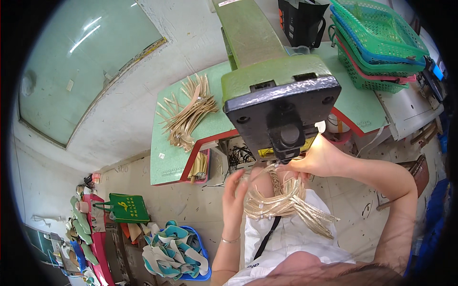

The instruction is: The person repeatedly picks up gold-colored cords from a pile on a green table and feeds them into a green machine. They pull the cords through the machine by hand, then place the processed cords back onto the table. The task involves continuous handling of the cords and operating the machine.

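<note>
A green machine [274, 52] with a black front plate stands over the work spot. Just below its head, my right hand [318, 159] is closed, with its fingertips pinching a thin gold strap [273, 168] that is partly hidden by the machine. To the left, my left hand [234, 193] is raised with its fingers apart, near the strap's free end. A bundle of shiny gold straps [269, 206] lies across my lap, under both hands. More gold straps [193, 112] are heaped on the green tabletop [167, 164], left of the machine.
Stacked green and blue plastic baskets [377, 43] stand at the far right, beside a black bag [303, 21]. On the floor at left are a blue basin [205, 269] of teal and white pieces and a green bag [129, 208]. A brown stool [417, 176] is at right.
</note>
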`<act>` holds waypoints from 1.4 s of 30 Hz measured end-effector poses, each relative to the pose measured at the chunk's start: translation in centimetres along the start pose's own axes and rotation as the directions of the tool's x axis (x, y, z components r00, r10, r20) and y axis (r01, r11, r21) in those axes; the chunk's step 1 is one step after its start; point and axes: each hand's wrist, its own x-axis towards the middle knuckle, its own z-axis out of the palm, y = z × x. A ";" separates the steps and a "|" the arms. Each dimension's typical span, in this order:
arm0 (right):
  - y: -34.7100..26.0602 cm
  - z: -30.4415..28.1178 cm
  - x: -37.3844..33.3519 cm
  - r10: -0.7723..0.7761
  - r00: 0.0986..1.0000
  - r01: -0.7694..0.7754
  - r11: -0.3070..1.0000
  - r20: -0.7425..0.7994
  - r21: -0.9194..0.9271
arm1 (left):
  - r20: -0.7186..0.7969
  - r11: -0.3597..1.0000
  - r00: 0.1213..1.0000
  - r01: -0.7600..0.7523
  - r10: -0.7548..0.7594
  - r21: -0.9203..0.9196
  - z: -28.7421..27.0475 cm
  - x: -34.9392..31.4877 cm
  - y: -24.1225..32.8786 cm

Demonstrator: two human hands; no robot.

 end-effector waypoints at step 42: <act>4.8 0.2 -2.6 0.050 0.985 0.007 0.944 -0.164 0.331 | 0.108 0.952 0.994 0.035 -0.002 -0.303 6.0 -0.7 2.8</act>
